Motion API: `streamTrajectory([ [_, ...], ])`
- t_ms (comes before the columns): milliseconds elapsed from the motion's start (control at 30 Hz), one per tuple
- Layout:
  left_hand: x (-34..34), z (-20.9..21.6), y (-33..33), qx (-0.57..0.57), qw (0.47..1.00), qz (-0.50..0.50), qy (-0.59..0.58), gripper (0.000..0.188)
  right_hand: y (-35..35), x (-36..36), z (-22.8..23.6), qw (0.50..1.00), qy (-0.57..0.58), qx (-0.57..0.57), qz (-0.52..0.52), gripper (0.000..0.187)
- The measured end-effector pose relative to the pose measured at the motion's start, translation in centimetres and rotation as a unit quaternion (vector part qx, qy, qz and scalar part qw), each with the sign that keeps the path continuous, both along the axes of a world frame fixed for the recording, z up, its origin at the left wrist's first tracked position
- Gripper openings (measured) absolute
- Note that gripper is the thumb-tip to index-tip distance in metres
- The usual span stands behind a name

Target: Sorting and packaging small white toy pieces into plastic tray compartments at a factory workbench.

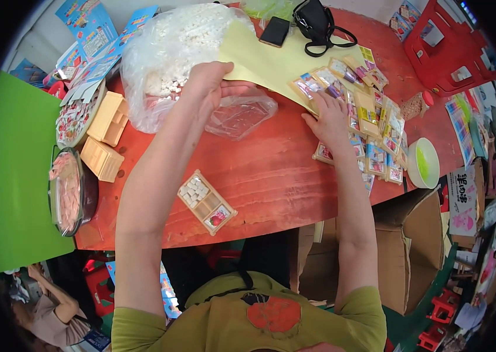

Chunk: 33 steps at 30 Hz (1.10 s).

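On the red table, a large yellow sheet [259,61] lies with its near left corner lifted. My left hand [208,82] pinches that corner, thumb on top and fingers beneath. My right hand [331,120] is closed over the sheet's near right edge, against several packed wooden trays [371,120]; its fingertips are partly hidden. Nearer to me sits one wooden tray [207,202] with compartments, holding small white cubes and a picture card with a red fruit. A clear plastic bag of white cubes [168,47] stands beside my left hand.
A phone [275,31] and a black bag [318,26] lie on the sheet's far part. Empty wooden trays [102,158], a black-rimmed container [72,193] and printed cards are on the left. A pale bowl [423,163] and red stool [450,53] stand right, with cardboard boxes [403,252] below.
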<state>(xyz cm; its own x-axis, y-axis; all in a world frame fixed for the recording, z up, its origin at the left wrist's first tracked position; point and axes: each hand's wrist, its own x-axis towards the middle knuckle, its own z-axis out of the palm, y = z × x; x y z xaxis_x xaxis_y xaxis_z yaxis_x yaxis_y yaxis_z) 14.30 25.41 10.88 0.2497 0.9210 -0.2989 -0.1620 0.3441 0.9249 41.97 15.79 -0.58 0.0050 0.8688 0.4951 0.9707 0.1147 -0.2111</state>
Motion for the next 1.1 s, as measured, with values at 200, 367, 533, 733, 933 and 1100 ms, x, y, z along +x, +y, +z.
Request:
streamTrajectory([
  [200,-4.6,3.1,-1.8,0.049,0.997,0.006,0.065,0.035,-0.4,0.6,0.8,0.994,-0.071,-0.081,0.020,0.062],
  [367,-10.7,5.7,-4.4,0.112,0.990,0.061,0.066,0.033,-0.8,2.0,1.0,0.977,-0.163,-0.134,-0.011,0.069],
  [533,-16.0,6.2,-8.0,0.119,0.984,0.110,0.073,0.033,-1.0,0.3,2.4,0.970,-0.184,-0.142,-0.070,0.081],
  [733,-18.2,1.3,-12.7,0.105,0.981,0.164,-0.011,0.030,-5.1,-6.4,4.9,0.991,-0.043,-0.068,0.107,0.073],
  [933,-15.4,-2.4,-16.2,0.061,0.970,0.227,-0.058,0.030,-10.2,-15.9,6.6,0.995,-0.045,-0.005,0.092,0.054],
  [1100,-12.0,-0.4,-19.8,0.032,0.983,0.142,-0.114,0.039,-9.9,-21.0,6.8,0.970,-0.007,0.090,0.223,0.044],
])
